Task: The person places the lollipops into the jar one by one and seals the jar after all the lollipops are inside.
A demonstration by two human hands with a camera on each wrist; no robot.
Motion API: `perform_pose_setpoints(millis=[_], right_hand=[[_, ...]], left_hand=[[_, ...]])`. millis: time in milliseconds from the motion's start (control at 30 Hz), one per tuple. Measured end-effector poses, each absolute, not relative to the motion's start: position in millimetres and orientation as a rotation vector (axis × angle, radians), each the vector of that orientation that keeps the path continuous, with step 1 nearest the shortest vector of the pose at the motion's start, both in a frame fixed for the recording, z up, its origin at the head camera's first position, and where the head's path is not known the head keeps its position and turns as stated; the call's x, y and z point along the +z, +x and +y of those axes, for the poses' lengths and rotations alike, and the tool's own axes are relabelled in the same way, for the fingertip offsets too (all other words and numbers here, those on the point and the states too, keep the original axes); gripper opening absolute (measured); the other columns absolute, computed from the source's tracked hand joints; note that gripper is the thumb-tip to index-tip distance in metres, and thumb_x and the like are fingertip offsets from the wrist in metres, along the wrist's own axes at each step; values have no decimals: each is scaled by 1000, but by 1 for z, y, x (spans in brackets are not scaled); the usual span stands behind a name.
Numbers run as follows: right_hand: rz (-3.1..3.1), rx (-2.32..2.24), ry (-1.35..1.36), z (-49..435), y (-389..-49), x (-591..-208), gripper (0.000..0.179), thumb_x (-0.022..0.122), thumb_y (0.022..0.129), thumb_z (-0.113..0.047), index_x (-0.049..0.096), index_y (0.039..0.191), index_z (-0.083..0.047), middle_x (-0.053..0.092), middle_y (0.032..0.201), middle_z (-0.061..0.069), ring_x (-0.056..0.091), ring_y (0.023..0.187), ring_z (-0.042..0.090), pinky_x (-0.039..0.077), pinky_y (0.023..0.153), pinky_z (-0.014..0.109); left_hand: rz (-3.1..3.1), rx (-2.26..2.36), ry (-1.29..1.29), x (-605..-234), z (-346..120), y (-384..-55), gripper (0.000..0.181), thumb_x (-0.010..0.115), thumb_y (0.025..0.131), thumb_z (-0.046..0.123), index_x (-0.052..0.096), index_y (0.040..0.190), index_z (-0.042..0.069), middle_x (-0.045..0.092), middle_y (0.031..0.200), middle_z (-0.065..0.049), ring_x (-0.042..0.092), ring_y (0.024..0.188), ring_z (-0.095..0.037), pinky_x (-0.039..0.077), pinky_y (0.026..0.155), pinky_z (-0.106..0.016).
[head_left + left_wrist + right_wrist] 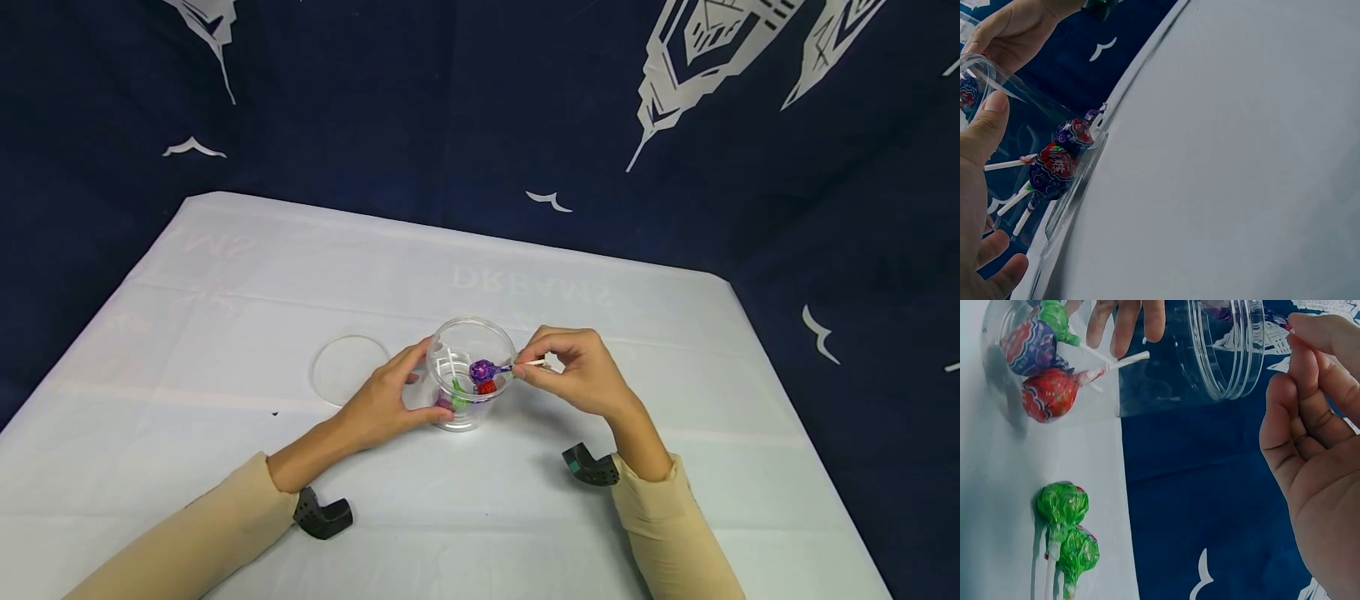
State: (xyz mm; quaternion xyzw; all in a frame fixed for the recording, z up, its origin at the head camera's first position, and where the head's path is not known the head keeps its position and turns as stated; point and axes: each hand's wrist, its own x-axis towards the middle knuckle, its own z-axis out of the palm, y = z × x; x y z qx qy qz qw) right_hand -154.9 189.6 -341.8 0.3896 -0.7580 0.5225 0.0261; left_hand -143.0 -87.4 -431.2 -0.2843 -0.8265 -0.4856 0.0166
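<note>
My left hand (384,398) grips a clear plastic jar (491,337) from its left side, thumb near the front and fingers behind. The jar stands on the table with its mouth up. My right hand (576,367) pinches the white stick of a purple-wrapped lollipop (482,372) at the right of the rim, its round head over the mouth. Inside, near the bottom, lie a red lollipop (1049,395), a purple one (1030,347) and a green one (1054,315). In the right wrist view, two green lollipops (1063,503) lie on the table beside the jar.
A clear round lid (348,337) lies flat on the white table (225,467), left of the jar. A small dark speck (274,413) sits farther left. Behind the table hangs a dark blue cloth (375,108) with white drawings.
</note>
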Motion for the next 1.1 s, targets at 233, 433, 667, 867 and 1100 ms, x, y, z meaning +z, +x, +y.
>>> perform_pose_setpoints(millis=[233,433,667,867,1100], right_hand=[[-2383,1535,1254,184,-155,-342,16,76,78,12,75,84,-2,69,79,3,57,71,15,47,59,30],[-2336,1575,1244,186,-156,-345,25,80,69,17,74,87,0,62,74,6,55,71,19,47,62,24],[-2346,1629,1196,189,-157,-344,25,81,69,15,74,87,0,62,75,6,54,71,27,48,64,26],[-2357,1606,1185,192,-157,-343,24,81,69,15,74,87,1,63,76,6,56,73,23,50,66,26],[-2360,1610,1170,198,-158,-346,19,79,71,16,71,87,10,65,78,7,57,75,19,51,66,31]], left_hand=[[-2565,-1518,-894,-432,-87,-143,99,86,77,31,30,153,4,48,143,-14,52,124,-28,53,96,-39],[-2543,-1524,-904,-432,-87,-144,98,87,76,29,31,153,3,49,142,-14,52,124,-26,53,95,-39],[-2540,-1518,-898,-432,-87,-143,98,88,75,28,32,152,3,50,140,-16,53,122,-27,54,94,-39],[-2541,-1520,-895,-432,-87,-144,98,88,75,28,32,152,4,50,141,-15,53,122,-27,53,95,-38],[-2547,-1522,-898,-432,-87,-144,98,88,76,28,32,152,3,50,141,-15,53,123,-27,53,95,-39]])
